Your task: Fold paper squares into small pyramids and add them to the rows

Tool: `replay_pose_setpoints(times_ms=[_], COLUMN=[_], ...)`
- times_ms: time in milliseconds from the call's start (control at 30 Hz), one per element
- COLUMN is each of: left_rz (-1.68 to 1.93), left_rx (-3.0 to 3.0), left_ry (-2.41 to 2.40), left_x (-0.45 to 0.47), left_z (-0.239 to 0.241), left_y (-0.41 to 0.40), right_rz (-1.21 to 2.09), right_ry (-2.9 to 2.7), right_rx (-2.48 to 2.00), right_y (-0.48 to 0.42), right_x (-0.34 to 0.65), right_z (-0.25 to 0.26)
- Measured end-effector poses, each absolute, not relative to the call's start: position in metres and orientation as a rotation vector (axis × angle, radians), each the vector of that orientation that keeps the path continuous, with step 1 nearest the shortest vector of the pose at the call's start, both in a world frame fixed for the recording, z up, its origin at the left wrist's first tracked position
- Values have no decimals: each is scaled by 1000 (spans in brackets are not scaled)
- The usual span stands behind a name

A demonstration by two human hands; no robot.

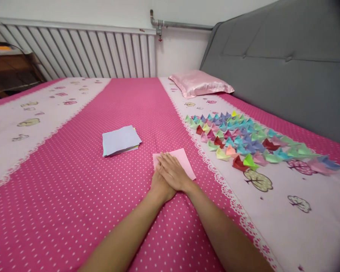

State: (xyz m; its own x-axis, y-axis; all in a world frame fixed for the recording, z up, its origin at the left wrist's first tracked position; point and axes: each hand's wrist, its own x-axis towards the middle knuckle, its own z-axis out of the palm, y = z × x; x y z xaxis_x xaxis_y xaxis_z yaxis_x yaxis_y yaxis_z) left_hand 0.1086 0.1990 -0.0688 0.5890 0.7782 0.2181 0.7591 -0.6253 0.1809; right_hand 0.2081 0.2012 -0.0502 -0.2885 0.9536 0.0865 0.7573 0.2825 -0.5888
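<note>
A square sheet of pink paper (pixel 186 164) lies flat on the polka-dot bedspread in front of me. My right hand (pixel 172 172) rests over the paper with its fingers stretched out, laid across the back of my left hand. Beneath it, my left hand (pixel 160 187) is on the paper's lower left part, its fingers mostly covered. Left of the hands lies a stack of paper (pixel 121 139), with a pale lilac sheet on top. Rows of small folded paper boats (pixel 238 139) in many colours stand to the right.
The pink bedspread (pixel 59 196) has lace-edged white bands printed with trees. A shiny pink pillow (pixel 200 83) lies near the grey padded headboard (pixel 283 64) on the right. Behind the bed are a white radiator (pixel 102 53) and a pipe (pixel 187 25). A wooden table (pixel 10 68) stands far left.
</note>
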Motion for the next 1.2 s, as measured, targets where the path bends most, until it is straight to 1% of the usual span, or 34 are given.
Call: replay_pose_setpoints(times_ms=[167, 367, 533, 600, 700, 867, 967, 1067, 1200], left_rz=[332, 325, 473, 564, 667, 782, 964, 1164, 1224], left_rx=[2672, 2576, 2414, 2329, 2243, 2003, 1770, 1485, 1206], left_ry=[1408, 1678, 1863, 1904, 1838, 1649, 1470, 1278, 1201], left_x=[108, 95, 80, 77, 75, 77, 75, 69, 55], left_z=[-55, -56, -51, -44, -36, -38, -43, -42, -24], left_y=[199, 195, 191, 193, 197, 200, 205, 211, 216], right_rz=[598, 486, 379, 345, 352, 640, 754, 902, 1249], right_ry=[-2100, -1978, -1761, -1672, -1536, -1194, -1122, -1087, -978], right_rx=[-1693, -1986, -2105, -2084, -1983, -1718, -1667, -1569, -1220], right_y=[204, 203, 208, 212, 218, 225, 224, 217, 204], right_x=[217, 231, 242, 244, 249, 259, 262, 263, 267], right_z=[-50, -53, -57, -56, -54, -53, -49, -37, -13])
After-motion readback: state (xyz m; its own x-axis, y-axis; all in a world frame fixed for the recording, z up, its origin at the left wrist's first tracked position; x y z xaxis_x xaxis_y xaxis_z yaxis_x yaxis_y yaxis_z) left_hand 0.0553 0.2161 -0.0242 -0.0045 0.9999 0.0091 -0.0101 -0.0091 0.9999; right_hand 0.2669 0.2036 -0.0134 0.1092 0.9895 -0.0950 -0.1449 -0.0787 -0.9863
